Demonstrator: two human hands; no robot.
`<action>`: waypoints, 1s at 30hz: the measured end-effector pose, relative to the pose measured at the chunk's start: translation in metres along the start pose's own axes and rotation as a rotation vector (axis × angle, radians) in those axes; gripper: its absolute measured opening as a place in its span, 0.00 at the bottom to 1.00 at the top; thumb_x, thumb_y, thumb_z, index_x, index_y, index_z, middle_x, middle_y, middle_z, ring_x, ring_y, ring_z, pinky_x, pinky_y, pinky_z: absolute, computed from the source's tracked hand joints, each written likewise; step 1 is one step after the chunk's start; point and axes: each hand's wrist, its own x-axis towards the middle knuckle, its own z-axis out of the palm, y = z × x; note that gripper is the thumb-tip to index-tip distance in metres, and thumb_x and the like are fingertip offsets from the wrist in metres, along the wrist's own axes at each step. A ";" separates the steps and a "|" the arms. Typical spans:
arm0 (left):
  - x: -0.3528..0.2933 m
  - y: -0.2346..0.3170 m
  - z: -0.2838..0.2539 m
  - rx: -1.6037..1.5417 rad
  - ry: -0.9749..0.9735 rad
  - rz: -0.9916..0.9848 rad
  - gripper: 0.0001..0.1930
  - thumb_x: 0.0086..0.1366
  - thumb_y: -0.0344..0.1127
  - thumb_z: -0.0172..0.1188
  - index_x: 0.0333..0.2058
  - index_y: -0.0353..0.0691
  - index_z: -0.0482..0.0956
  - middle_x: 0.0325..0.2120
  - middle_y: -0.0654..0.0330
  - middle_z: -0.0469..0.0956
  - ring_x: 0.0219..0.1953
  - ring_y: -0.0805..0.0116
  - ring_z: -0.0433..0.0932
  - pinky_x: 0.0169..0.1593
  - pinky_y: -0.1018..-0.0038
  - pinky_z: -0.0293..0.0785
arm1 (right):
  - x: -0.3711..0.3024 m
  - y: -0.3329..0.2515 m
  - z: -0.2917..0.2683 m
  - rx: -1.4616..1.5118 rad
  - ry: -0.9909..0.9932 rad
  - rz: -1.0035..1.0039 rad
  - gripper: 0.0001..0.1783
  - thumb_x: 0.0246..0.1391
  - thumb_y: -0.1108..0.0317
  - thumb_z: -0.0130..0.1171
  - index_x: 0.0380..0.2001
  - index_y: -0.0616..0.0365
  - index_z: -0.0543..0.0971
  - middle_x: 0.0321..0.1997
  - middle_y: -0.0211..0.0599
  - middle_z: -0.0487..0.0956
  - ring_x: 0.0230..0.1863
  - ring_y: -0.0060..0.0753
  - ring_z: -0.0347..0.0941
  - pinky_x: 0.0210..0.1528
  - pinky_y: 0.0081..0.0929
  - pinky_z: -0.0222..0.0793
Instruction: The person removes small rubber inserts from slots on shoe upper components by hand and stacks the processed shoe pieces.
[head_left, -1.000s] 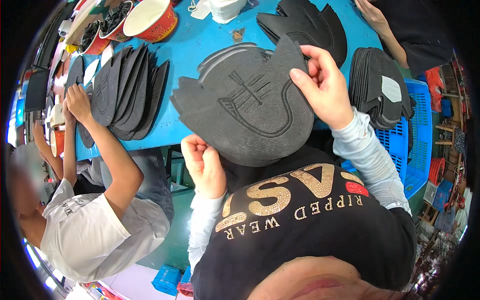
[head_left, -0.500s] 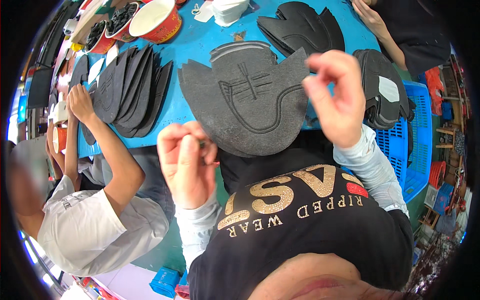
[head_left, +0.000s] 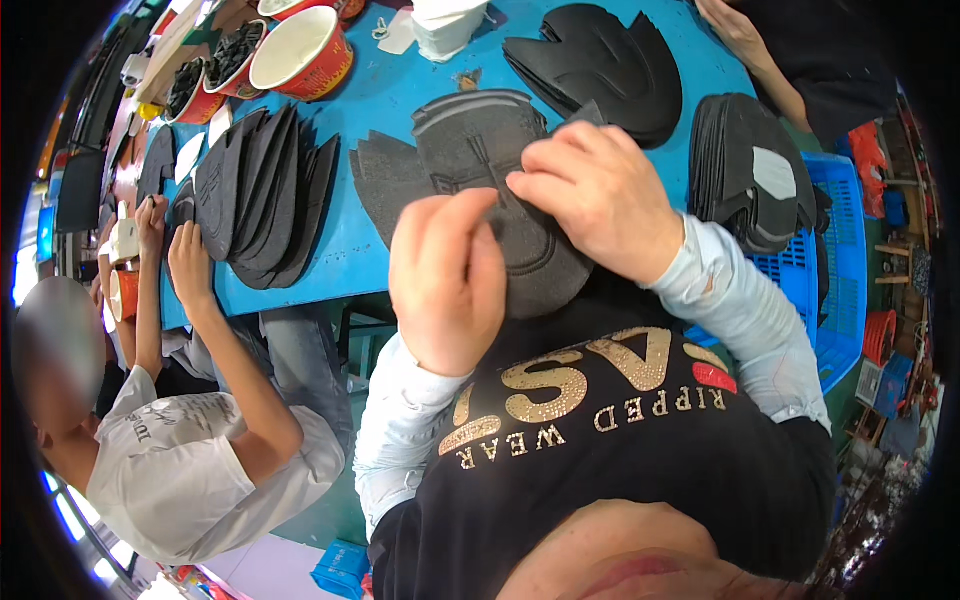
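Note:
A small pile of dark grey, flat shaped pieces (head_left: 470, 130) with grooved lines and pointed side flaps lies in front of me at the table's near edge. Over its left half is my left hand (head_left: 450, 285), thumb and fingers curled closed. My right hand (head_left: 612, 205) reaches across the pile's right side, its thumb and fingertips pinched near the grooved middle. Whatever either hand holds is too small or hidden to make out. Both hands cover much of the top piece.
On the blue table (head_left: 410, 90) are more dark pieces at the back (head_left: 600, 70), a fanned stack (head_left: 260, 190) at left and a stack (head_left: 745, 170) at right. Red-and-white tubs (head_left: 305, 60) stand far left. A blue crate (head_left: 838, 260) is right. Co-workers' hands (head_left: 190, 265) work nearby.
Both hands have moved inward over the grey pile, from either side of it. My right hand has gone from half spread to pinched. The left-hand co-worker's arms have shifted.

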 end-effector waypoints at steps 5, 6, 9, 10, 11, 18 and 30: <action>-0.002 0.012 -0.013 -1.290 0.091 -0.583 0.08 0.73 0.30 0.48 0.47 0.37 0.71 0.35 0.62 0.68 0.28 0.75 0.63 0.30 0.79 0.60 | -0.003 0.010 -0.003 0.135 0.046 0.077 0.16 0.46 0.74 0.61 0.41 0.48 0.81 0.38 0.25 0.80 0.41 0.32 0.75 0.45 0.31 0.71; 0.002 0.010 -0.016 -1.437 0.084 -0.643 0.09 0.74 0.36 0.48 0.48 0.38 0.69 0.35 0.62 0.65 0.29 0.74 0.63 0.30 0.77 0.61 | -0.001 0.010 -0.009 0.400 0.118 0.303 0.18 0.46 0.75 0.62 0.43 0.49 0.81 0.38 0.28 0.81 0.41 0.35 0.76 0.45 0.32 0.72; -0.002 -0.002 -0.011 -1.774 0.227 -0.673 0.08 0.75 0.36 0.48 0.47 0.41 0.70 0.37 0.62 0.68 0.36 0.69 0.65 0.41 0.71 0.64 | 0.006 0.000 -0.034 0.340 0.284 0.163 0.16 0.47 0.73 0.67 0.42 0.53 0.81 0.38 0.35 0.81 0.40 0.41 0.78 0.43 0.34 0.72; 0.002 0.001 -0.008 -1.775 0.224 -0.676 0.08 0.75 0.36 0.48 0.47 0.41 0.70 0.37 0.62 0.68 0.36 0.69 0.65 0.41 0.71 0.64 | 0.006 -0.016 -0.038 0.409 0.238 0.094 0.15 0.46 0.71 0.68 0.40 0.52 0.80 0.37 0.33 0.80 0.39 0.39 0.77 0.42 0.33 0.71; 0.010 0.007 -0.003 -1.820 0.225 -0.699 0.08 0.75 0.36 0.47 0.47 0.41 0.71 0.37 0.62 0.68 0.37 0.68 0.65 0.44 0.69 0.65 | 0.010 -0.032 -0.038 0.473 0.195 0.024 0.14 0.45 0.69 0.70 0.38 0.51 0.80 0.37 0.31 0.78 0.39 0.38 0.76 0.41 0.33 0.70; 0.017 0.018 0.003 -1.970 0.230 -0.631 0.06 0.74 0.32 0.46 0.45 0.38 0.69 0.38 0.60 0.69 0.44 0.64 0.67 0.59 0.63 0.65 | 0.013 -0.040 -0.020 0.648 0.264 0.095 0.11 0.47 0.73 0.68 0.35 0.56 0.80 0.35 0.35 0.79 0.36 0.42 0.77 0.39 0.34 0.74; -0.003 0.024 0.004 -0.798 0.079 -0.431 0.13 0.70 0.26 0.55 0.51 0.30 0.75 0.36 0.63 0.75 0.36 0.77 0.70 0.41 0.82 0.66 | 0.008 -0.037 -0.020 1.695 0.299 0.644 0.08 0.62 0.78 0.59 0.44 0.60 0.74 0.41 0.29 0.78 0.42 0.18 0.76 0.47 0.18 0.74</action>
